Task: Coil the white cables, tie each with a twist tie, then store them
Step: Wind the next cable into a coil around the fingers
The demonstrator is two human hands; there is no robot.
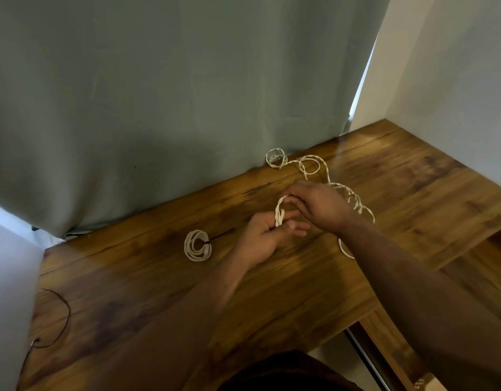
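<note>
A loose white twisted cable sprawls in loops across the wooden table toward the curtain. My left hand pinches a small loop of this cable at mid-table. My right hand grips the same cable just above the loop, with more cable trailing behind and under its wrist. A second white cable lies coiled to the left of my hands, bound by a dark twist tie whose tail sticks out to the right.
A grey-green curtain hangs along the table's far edge. A thin dark wire curves at the front left corner. A white wall bounds the right side. The table steps down at the lower right.
</note>
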